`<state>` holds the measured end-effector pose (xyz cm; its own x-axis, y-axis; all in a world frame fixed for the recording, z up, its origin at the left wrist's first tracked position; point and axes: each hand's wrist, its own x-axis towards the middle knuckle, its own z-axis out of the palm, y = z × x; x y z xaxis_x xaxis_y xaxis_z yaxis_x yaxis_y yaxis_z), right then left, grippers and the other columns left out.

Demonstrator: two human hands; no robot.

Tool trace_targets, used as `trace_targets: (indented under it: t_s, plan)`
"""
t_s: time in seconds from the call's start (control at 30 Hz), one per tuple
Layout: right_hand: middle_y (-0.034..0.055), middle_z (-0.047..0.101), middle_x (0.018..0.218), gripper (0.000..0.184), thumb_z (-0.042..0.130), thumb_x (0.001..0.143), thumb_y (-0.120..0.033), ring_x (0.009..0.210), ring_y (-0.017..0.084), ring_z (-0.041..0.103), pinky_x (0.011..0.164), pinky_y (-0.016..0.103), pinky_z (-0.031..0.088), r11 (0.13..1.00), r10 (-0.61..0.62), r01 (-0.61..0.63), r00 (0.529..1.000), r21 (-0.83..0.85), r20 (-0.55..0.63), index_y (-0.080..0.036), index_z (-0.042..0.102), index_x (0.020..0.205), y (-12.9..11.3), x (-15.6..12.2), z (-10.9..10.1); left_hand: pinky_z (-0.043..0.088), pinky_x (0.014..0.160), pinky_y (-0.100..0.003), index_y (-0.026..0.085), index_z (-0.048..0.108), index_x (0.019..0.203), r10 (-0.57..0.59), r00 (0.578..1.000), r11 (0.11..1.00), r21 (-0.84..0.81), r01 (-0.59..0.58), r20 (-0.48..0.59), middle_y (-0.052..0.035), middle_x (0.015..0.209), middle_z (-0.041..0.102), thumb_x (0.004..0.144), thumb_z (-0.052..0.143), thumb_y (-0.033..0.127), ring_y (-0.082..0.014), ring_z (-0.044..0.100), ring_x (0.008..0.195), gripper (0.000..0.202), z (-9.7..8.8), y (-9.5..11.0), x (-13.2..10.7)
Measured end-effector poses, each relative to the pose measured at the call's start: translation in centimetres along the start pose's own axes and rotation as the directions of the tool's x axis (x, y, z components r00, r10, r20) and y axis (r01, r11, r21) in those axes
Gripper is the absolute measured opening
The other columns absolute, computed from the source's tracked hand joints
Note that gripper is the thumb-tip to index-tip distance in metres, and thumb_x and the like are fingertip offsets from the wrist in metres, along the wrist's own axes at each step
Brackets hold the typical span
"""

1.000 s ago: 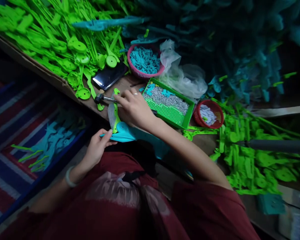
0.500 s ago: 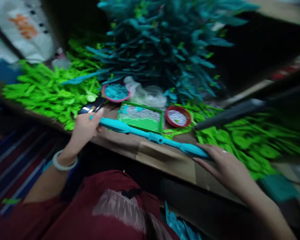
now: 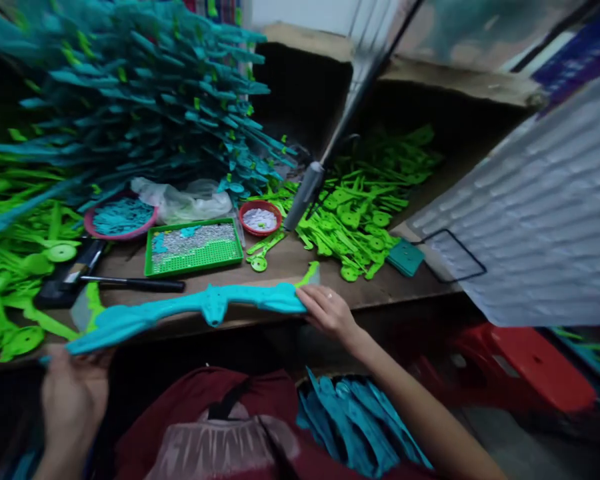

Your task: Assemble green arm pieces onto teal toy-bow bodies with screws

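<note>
Turquoise bar (image 3: 213, 305), its ends pinched in left hand (image 3: 76, 397) and right hand (image 3: 331, 312) grip, has 2 green pieces (image 3: 94, 305) there, fastening unclear.

A workshop, to judge by the sheer number of like parts: a tall stack of turquoise plastic pieces (image 3: 150, 93) rises behind the table (image 3: 385, 288), and heaps of lime-green parts (image 3: 353, 217) lie to either side. Between them sits small stock in containers — a green tray (image 3: 195, 269) of metal bits (image 3: 205, 240), a pink bowl (image 3: 123, 235), a red basket (image 3: 261, 233) — with a hammer (image 3: 155, 285) close by. A further turquoise bunch (image 3: 350, 427) stands below the table's edge.
</note>
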<state>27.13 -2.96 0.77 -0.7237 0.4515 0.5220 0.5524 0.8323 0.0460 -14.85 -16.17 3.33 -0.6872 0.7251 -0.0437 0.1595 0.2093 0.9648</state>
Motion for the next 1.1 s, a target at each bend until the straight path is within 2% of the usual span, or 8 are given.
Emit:
trace_targets:
  t_s: [0.13,0.23,0.43,0.57,0.67,0.73,0.9,1.1]
  plan:
    - [0.0209,0.068,0.119,0.053,0.046,0.096,-0.050,0.108,0.032,0.066,0.084,0.048,0.059,0.998,-0.065,0.063,0.991,0.023,0.115,-0.014,0.060,0.132,0.6,-1.0,1.1,0.062,0.084,-0.040,0.031,0.061,0.081,-0.323,0.946,0.869,-0.390,0.304,0.019,0.0097,0.093,0.076,0.080,0.070,0.061,-0.0216,0.071,0.096,0.031,1.1,-4.9,-1.0]
    - [0.0197,0.067,0.119,0.051,0.041,0.097,-0.047,0.111,0.030,0.064,0.090,0.046,0.056,0.994,0.067,-0.079,0.987,0.082,0.144,-0.015,0.059,0.132,2.4,4.6,1.0,0.060,0.087,-0.035,0.024,0.057,0.081,-0.322,0.947,0.825,-0.495,0.275,-0.011,0.0041,0.095,0.073,0.077,0.077,0.049,-0.0182,0.070,0.096,0.033,1.5,-5.7,-1.4]
    - [0.0269,0.066,0.113,0.037,0.043,0.091,-0.021,0.103,0.031,0.063,0.083,0.039,0.049,0.855,0.515,-0.464,0.716,-0.230,0.472,-0.004,0.067,0.113,8.4,21.7,6.4,0.056,0.086,-0.036,0.022,0.055,0.102,-0.274,0.955,0.916,-0.333,0.225,-0.110,-0.0050,0.106,0.065,0.082,0.068,0.051,-0.0200,0.066,0.100,0.038,0.1,-6.0,-2.8]
    - [0.0203,0.072,0.101,0.024,0.058,0.082,-0.019,0.090,0.026,0.064,0.073,0.032,0.044,0.871,0.476,-0.423,0.604,-0.249,0.639,-0.008,0.073,0.097,11.2,24.5,10.4,0.047,0.099,-0.036,0.024,0.053,0.112,0.149,0.900,0.989,0.065,-0.134,-0.409,-0.0062,0.123,0.056,0.085,0.071,0.032,-0.0199,0.057,0.116,0.034,-0.2,-4.8,-4.9]
    - [0.0197,0.070,0.112,0.030,0.052,0.085,-0.018,0.096,0.026,0.063,0.076,0.032,0.043,0.865,0.491,-0.414,0.583,-0.283,0.648,-0.009,0.070,0.107,12.0,23.7,11.3,0.047,0.100,-0.043,0.023,0.059,0.108,0.523,0.846,0.802,0.274,-0.530,0.104,-0.0074,0.114,0.062,0.089,0.065,0.023,-0.0246,0.059,0.112,0.019,2.6,-1.8,-4.3]
    - [0.0224,0.067,0.121,0.035,0.052,0.087,-0.023,0.101,0.028,0.062,0.080,0.034,0.044,0.859,0.505,-0.417,0.586,-0.299,0.634,-0.007,0.067,0.113,12.1,23.4,11.4,0.046,0.102,-0.047,0.023,0.056,0.119,0.544,0.717,0.710,0.215,-0.670,0.436,-0.0113,0.123,0.061,0.094,0.059,0.027,-0.0278,0.058,0.118,0.026,6.3,0.3,-2.7]
    - [0.0206,0.066,0.123,0.034,0.048,0.087,-0.021,0.107,0.029,0.061,0.088,0.036,0.045,0.869,0.483,-0.420,0.605,-0.261,0.633,-0.008,0.066,0.114,12.0,23.7,11.4,0.043,0.101,-0.051,0.015,0.056,0.121,0.436,0.447,0.473,0.224,-0.852,0.781,-0.0183,0.124,0.061,0.090,0.065,0.037,-0.0356,0.054,0.120,0.039,15.6,2.6,0.6]
    - [0.0219,0.055,0.137,0.043,0.043,0.090,-0.022,0.121,0.033,0.055,0.098,0.044,0.044,0.864,0.492,-0.436,0.635,-0.249,0.596,-0.007,0.055,0.128,12.7,23.4,11.7,0.044,0.091,-0.051,0.010,0.061,0.107,0.381,0.547,0.390,0.407,-0.826,0.746,-0.0179,0.099,0.061,0.085,0.065,0.059,-0.0382,0.056,0.101,0.054,17.8,1.1,0.6]
